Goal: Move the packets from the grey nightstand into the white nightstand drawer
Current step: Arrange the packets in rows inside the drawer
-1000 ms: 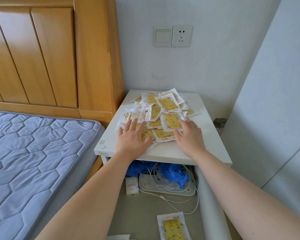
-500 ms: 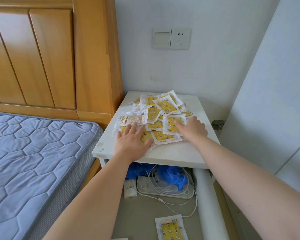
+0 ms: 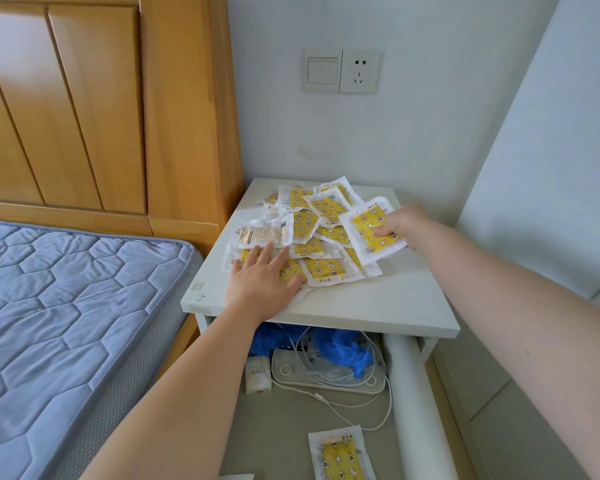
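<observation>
A heap of several yellow packets in clear wrappers [image 3: 321, 268] lies on top of the white nightstand [image 3: 378, 299]. My left hand [image 3: 262, 282] rests flat with straight fingers on the front left packets. My right hand [image 3: 400, 225] pinches one yellow packet [image 3: 369, 233] at the heap's right side and tilts it up. The drawer [image 3: 278, 420] stands pulled out below the top, and one yellow packet [image 3: 340, 457] lies on its floor near the front. No grey nightstand is in view.
In the drawer's back lie a blue crumpled bag [image 3: 343, 349], a white flat device with cables [image 3: 326, 375] and a small white bottle [image 3: 257, 374]. A white roll [image 3: 416, 403] lies along its right side. The bed with blue mattress [image 3: 66, 323] is left; a wall socket [image 3: 359, 72] above.
My right hand has moved right and back and lifted one packet off the heap's edge. My left hand has stayed flat on the front packets. The camera has come closer.
</observation>
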Available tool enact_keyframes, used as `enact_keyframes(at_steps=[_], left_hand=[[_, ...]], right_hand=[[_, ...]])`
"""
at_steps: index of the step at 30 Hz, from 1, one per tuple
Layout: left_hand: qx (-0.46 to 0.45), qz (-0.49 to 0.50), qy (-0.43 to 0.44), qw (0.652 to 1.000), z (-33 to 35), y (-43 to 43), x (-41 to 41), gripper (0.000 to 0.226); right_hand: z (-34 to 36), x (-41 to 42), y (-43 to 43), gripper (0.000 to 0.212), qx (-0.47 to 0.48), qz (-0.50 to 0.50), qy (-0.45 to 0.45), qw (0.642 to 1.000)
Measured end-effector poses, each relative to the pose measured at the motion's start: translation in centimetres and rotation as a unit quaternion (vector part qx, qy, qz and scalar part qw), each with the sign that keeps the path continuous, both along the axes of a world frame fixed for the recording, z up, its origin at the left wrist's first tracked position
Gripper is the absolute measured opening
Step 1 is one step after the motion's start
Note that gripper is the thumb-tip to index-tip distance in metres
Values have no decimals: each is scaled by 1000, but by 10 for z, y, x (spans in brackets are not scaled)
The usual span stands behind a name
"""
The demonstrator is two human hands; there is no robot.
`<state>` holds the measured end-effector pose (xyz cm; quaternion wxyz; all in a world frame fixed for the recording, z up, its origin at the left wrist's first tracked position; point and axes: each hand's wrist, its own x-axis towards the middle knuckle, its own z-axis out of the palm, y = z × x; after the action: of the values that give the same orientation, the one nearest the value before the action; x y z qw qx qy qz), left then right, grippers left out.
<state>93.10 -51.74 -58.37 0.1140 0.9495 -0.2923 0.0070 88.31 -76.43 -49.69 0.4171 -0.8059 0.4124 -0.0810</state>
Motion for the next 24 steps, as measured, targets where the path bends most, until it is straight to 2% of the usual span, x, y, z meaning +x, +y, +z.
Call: enact_keyframes(at_steps=[2, 4, 6, 9, 11, 16, 24], left_hand=[[1, -6, 1, 1000, 1, 1, -1, 67], [3, -17, 6, 1000, 3, 2, -3, 66], [11, -29, 8, 999, 4, 3, -4, 65], [31, -34, 10, 999, 5, 3, -4, 64], [38, -37, 14, 999, 6, 3, -3, 63], [18, -46, 8, 999, 3, 3, -2, 58], [35, -52, 10, 998, 4, 3, -3, 76]], right_hand=[[7, -6, 7, 16, 166, -4, -53, 985], [8, -12, 24, 11, 227, 36, -39, 972], [5, -14, 45, 7, 173, 69, 31, 982], [-5, -10, 70, 46, -1, 108, 118, 987], [-7, -8, 76, 56, -39, 99, 123, 987], [-6, -9, 75, 41, -93, 123, 155, 976], [-5, -3, 91, 44, -179, 171, 195, 949]])
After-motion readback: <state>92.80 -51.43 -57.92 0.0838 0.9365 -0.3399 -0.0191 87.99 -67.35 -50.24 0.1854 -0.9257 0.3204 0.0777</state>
